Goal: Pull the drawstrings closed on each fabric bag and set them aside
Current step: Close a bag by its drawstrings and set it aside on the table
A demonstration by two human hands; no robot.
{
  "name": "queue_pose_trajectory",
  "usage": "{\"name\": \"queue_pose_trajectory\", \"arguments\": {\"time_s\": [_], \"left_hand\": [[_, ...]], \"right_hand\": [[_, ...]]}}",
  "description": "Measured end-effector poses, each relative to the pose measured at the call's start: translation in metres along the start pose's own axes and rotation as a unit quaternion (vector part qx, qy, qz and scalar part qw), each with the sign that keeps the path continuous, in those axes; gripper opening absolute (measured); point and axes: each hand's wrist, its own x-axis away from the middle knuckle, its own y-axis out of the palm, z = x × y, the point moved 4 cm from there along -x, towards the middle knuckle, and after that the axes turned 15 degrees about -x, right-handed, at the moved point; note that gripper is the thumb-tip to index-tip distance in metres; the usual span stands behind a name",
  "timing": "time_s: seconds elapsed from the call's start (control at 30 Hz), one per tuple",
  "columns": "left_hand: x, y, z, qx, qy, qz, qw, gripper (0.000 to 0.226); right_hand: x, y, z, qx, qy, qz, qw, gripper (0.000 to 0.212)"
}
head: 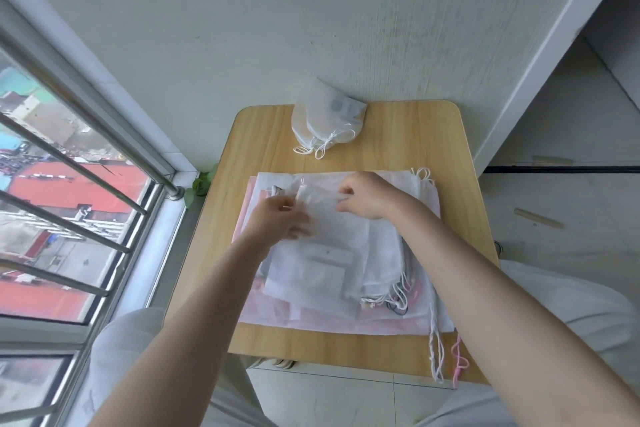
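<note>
A small translucent white fabric bag is stretched between my hands above a stack of flat white and pink bags. My left hand pinches its left end, motion-blurred. At the bag's right end my right hand pinches the fabric with curled fingers. Near the table's far edge lie a few closed white bags, their drawstrings trailing toward me.
The small wooden table stands against a pale wall. A barred window runs along the left. White and pink cords hang over the table's near right edge. My knees in light trousers flank the table.
</note>
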Motion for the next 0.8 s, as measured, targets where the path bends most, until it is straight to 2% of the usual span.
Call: {"name": "queue_pose_trajectory", "arguments": {"time_s": [0.03, 0.07, 0.13, 0.23, 0.3, 0.37, 0.47, 0.6, 0.7, 0.77, 0.8], "left_hand": [[0.002, -0.002, -0.007, 0.013, -0.006, -0.018, 1.0, 0.014], [0.006, -0.005, -0.013, 0.041, -0.012, -0.024, 0.999, 0.021], [0.006, -0.011, -0.024, 0.102, -0.023, -0.004, 0.994, 0.03], [0.009, -0.017, -0.035, 0.138, -0.036, 0.023, 0.989, 0.027], [0.011, -0.019, -0.04, 0.152, -0.047, 0.043, 0.986, 0.024], [0.01, -0.021, -0.047, 0.216, -0.074, 0.055, 0.972, 0.02], [0.009, -0.02, -0.054, 0.405, -0.096, 0.039, 0.909, 0.027], [0.01, -0.014, -0.061, 0.6, -0.105, 0.029, 0.792, 0.043], [0.015, -0.014, -0.066, 0.668, -0.109, 0.033, 0.736, 0.041], [0.02, -0.018, -0.068, 0.71, -0.102, 0.045, 0.695, 0.033], [0.023, -0.02, -0.069, 0.726, -0.094, 0.05, 0.68, 0.028]], "right_hand": [[-0.002, 0.006, 0.0, 0.0, -0.01, -0.013, 1.0, 0.038], [-0.003, 0.013, -0.003, 0.004, -0.015, -0.024, 1.0, 0.037], [-0.002, 0.024, -0.011, 0.021, -0.028, -0.054, 0.998, 0.021], [-0.003, 0.041, -0.02, 0.029, -0.035, -0.078, 0.996, 0.016], [-0.004, 0.049, -0.021, 0.017, -0.027, -0.071, 0.997, 0.018], [-0.002, 0.052, -0.02, -0.015, -0.012, -0.05, 0.999, 0.014], [0.004, 0.049, -0.018, -0.096, 0.001, 0.012, 0.995, 0.032], [0.01, 0.042, -0.011, -0.085, 0.022, 0.106, 0.99, 0.055], [0.013, 0.04, -0.007, -0.106, 0.053, 0.134, 0.984, 0.057], [0.014, 0.038, -0.004, -0.21, 0.068, 0.15, 0.964, 0.05], [0.015, 0.038, 0.0, -0.301, 0.082, 0.156, 0.937, 0.045]]}}
